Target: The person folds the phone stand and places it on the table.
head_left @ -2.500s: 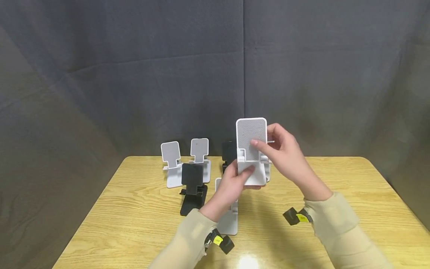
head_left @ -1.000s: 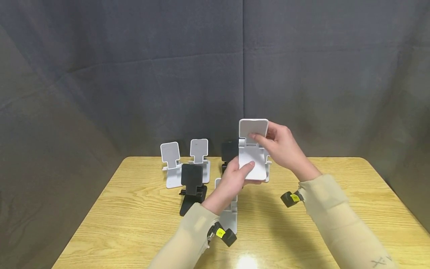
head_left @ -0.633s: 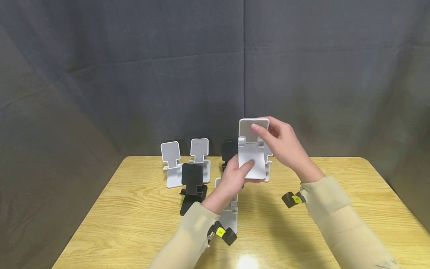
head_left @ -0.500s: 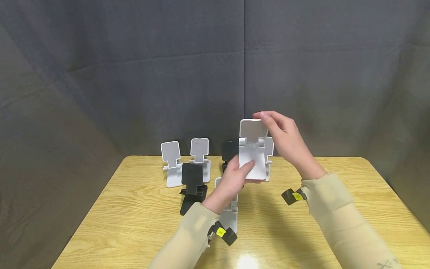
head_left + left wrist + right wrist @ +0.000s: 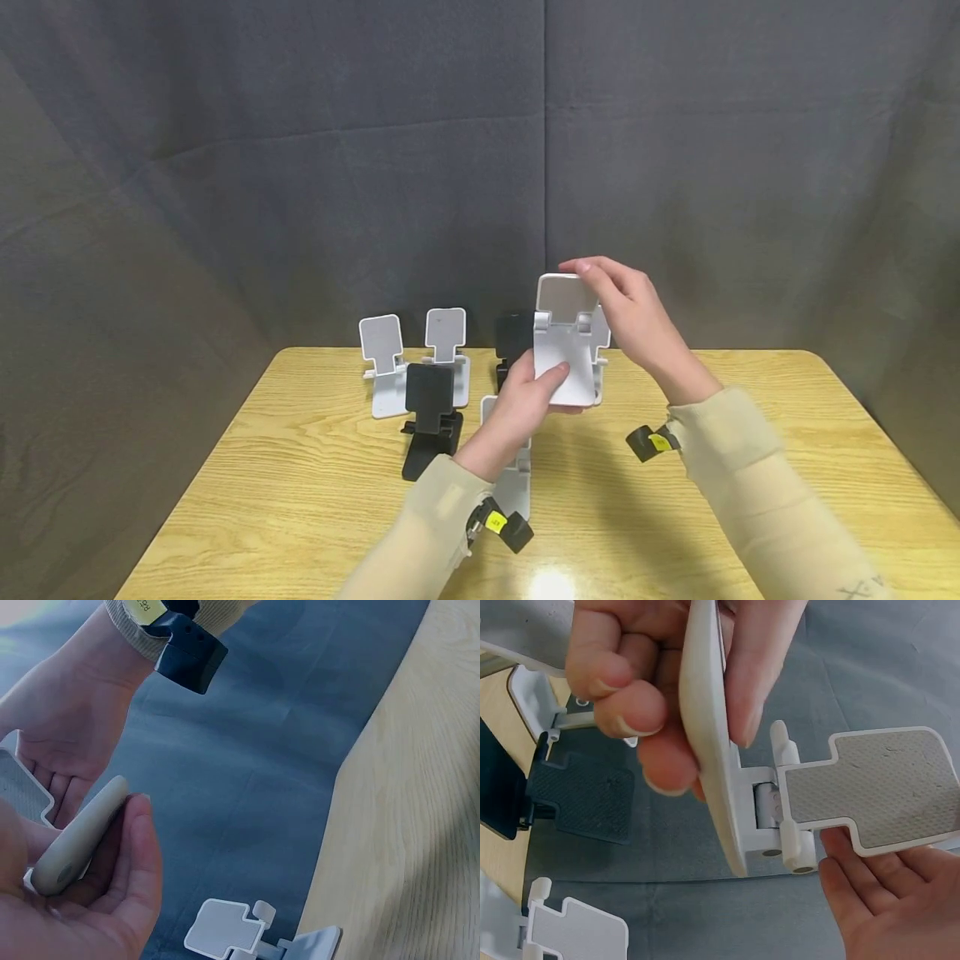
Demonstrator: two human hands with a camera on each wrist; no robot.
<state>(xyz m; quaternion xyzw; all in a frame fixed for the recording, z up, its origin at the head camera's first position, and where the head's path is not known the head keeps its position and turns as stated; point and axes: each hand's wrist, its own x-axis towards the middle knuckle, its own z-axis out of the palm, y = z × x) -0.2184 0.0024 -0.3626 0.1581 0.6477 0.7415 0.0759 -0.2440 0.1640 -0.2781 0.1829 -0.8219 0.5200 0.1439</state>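
Observation:
My left hand [image 5: 517,400] grips the base of a white phone stand [image 5: 564,362], thumb on its front and fingers behind. The stand is held up over the table, its grey-padded panel [image 5: 885,787] folded out from the hinge. At the panel's upper right edge is my right hand [image 5: 637,312], its fairly straight fingers [image 5: 900,881] behind the panel in the right wrist view. The right thumb is near the top edge in the head view. The left wrist view shows the base [image 5: 79,840] edge-on between left thumb and fingers.
Several other stands are on the wooden table [image 5: 315,500]: two white ones at the back left [image 5: 390,396] [image 5: 446,333], a black stand [image 5: 429,400] before them, another black stand [image 5: 512,333] behind my left hand, and a white stand [image 5: 513,492] under my left forearm. A dark curtain [image 5: 375,167] hangs behind.
The held stand's panel has tilted back, looking shorter from the front. My right thumb has left the panel's pad and moved up to its top edge. The left hand keeps its grip.

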